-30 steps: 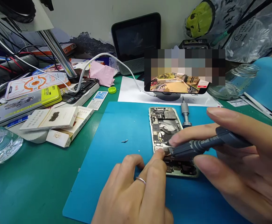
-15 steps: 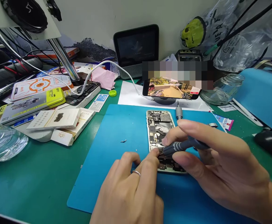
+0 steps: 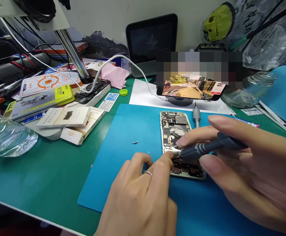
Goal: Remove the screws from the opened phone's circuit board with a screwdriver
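An opened phone (image 3: 168, 131) with its inner boards bare lies on the blue mat (image 3: 113, 131). My left hand (image 3: 140, 193) is bent, palm down, its index fingertip pressing on the phone's lower left part. Between thumb and fingers my right hand (image 3: 253, 170) grips a dark grey screwdriver (image 3: 197, 150). The screwdriver slants down to the left, its thin tip at the phone beside my left fingertip; what it touches is too small to tell. Another screwdriver (image 3: 196, 114) with a grey metal grip lies past the phone's top right corner. My right hand covers the phone's right side.
Left of the phone lie small metal bits (image 3: 135, 142). Behind stands a lit phone (image 3: 192, 88) with a white cable (image 3: 133, 64), before a dark-screened device (image 3: 152, 39). Boxes (image 3: 63, 116) and a glass dish (image 3: 10, 137) are at left; a glass jar (image 3: 258, 91) is at right.
The view has shifted, so the scene sits farther right and slightly higher. My hands keep nearly the same pose at the phone, and the screwdriver is still in my right hand.
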The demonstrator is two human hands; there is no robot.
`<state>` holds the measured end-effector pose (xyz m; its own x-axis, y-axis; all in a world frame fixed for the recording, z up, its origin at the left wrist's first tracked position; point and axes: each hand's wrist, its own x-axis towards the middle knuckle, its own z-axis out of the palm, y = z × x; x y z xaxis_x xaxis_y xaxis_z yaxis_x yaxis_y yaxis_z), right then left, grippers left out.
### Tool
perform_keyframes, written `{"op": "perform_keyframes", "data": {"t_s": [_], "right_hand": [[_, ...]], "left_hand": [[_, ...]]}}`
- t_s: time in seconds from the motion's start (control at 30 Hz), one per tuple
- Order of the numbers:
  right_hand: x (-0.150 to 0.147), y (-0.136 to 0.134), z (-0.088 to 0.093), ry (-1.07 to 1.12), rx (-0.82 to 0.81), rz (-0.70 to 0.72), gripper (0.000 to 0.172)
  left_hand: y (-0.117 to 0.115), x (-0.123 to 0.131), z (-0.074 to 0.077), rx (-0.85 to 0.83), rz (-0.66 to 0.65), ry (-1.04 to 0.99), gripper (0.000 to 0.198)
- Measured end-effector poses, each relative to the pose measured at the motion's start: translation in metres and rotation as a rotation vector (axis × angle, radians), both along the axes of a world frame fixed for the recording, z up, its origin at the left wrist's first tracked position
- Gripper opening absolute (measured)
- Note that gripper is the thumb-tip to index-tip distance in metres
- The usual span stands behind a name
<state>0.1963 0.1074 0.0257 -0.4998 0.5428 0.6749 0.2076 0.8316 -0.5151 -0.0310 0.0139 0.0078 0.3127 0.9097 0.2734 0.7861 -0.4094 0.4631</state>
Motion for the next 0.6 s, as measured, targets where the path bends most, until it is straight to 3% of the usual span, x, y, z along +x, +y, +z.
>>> {"op": "perform_keyframes", "data": {"t_s": [0.13, 0.27, 0.6], "right_hand": [[-0.003, 0.000, 0.007, -0.045, 0.062, 0.005, 0.079], [-0.007, 0.002, 0.015, -0.132, 0.144, 0.024, 0.086], [0.002, 0.003, 0.008, -0.069, 0.089, -0.031, 0.079]], "left_hand": [[-0.001, 0.000, 0.004, -0.012, -0.006, -0.004, 0.064], [-0.001, 0.001, 0.005, 0.016, -0.002, 0.008, 0.064], [0.002, 0.001, 0.004, 0.067, -0.029, 0.019, 0.060]]}}
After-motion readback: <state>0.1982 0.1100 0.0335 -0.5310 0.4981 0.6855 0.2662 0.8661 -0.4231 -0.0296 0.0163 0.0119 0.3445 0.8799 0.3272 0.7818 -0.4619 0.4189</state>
